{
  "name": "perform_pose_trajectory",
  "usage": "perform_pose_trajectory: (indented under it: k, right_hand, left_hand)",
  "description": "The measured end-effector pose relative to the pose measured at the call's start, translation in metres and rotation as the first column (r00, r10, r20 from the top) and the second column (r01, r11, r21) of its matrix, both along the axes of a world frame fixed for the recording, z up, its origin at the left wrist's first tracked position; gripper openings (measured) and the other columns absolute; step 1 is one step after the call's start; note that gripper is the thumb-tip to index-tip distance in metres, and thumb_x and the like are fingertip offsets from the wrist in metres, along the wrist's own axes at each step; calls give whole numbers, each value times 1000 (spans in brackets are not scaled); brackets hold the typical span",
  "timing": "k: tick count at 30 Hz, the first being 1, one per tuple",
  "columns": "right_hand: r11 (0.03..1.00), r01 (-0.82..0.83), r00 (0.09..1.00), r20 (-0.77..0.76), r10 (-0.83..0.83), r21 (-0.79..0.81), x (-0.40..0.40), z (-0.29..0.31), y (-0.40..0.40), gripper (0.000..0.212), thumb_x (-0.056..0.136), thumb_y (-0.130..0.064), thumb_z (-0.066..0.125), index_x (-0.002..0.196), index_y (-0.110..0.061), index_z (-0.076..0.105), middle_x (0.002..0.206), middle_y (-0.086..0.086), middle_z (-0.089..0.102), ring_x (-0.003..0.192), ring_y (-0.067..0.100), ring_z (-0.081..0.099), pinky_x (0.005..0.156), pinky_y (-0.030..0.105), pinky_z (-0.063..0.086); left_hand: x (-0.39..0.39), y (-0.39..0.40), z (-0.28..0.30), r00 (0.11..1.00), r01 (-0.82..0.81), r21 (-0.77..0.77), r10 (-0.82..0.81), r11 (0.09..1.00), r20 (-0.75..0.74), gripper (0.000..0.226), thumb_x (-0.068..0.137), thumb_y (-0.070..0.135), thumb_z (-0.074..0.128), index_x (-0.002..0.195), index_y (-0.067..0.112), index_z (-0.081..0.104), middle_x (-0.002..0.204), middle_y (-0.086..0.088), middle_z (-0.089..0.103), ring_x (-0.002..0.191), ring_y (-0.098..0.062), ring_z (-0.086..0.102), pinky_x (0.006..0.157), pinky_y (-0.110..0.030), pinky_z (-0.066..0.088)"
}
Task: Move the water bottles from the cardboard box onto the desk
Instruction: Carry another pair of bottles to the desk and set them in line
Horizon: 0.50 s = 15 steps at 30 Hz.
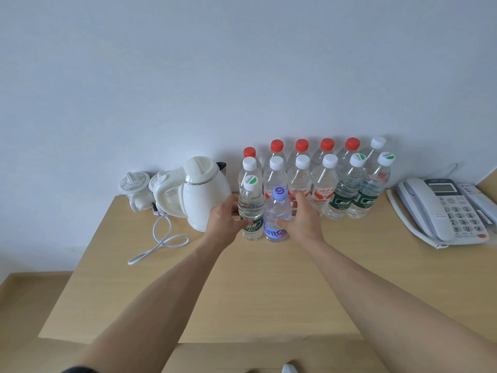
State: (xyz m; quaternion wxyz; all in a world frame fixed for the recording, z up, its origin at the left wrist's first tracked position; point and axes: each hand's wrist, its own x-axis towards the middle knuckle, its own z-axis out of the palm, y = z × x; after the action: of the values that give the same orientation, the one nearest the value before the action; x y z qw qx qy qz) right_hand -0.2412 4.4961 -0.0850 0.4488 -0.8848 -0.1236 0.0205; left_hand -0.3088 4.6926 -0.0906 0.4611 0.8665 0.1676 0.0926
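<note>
Now we set two bottles on the bench (pixel 269 292) at frame centre: left hand (pixel 224 222) grips the green-label bottle (pixel 251 211), right hand (pixel 304 219) grips the purple-cap bottle (pixel 277 216); next, we should let go.

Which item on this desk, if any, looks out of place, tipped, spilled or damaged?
Nothing stands out. The bottles at the wall stand upright and capped. The left hand holds a green-label bottle and the right hand a purple-cap bottle, both upright on the desk. No spill shows.
</note>
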Motion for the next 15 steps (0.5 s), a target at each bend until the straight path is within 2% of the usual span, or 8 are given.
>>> perform_pose_trajectory:
  k: [6,8,11,15]
  right_hand:
    - [999,-33,999,-14,32,-20,5,-1,-4,55,71,-15,87,113,-16,52,105,-3,61,97,16,59,80,33,50]
    - [999,-39,999,-9,38,-28,5,0,-5,57,70,-16,88,116,-15,52,105,-2,60,98,17,59,83,35,51]
    - [998,-50,999,-20,50,-24,6,0,-6,58,71,-15,88,116,-15,53,107,0,61,99,18,60,85,38,52]
    - [997,-69,998,-9,69,-15,6,0,-5,59,71,-13,87,120,-13,53,109,-5,61,106,15,58,87,33,50]
  left_hand:
    - [-2,1,-1,1000,8,12,-8,1000,-6,58,71,12,89,122,21,62,96,7,71,92,-6,68,71,-2,42]
    - [-2,2,-1,1000,16,18,-16,1000,-12,58,71,14,89,122,22,62,96,8,71,92,-5,68,73,-6,45]
    - [-3,5,-1,999,31,27,-31,999,-22,58,71,17,89,123,22,63,100,5,72,95,-7,68,83,-20,51]
    - [-2,5,-2,999,9,11,-8,1000,-31,55,71,20,90,120,22,65,96,2,73,90,-11,69,79,-22,51]
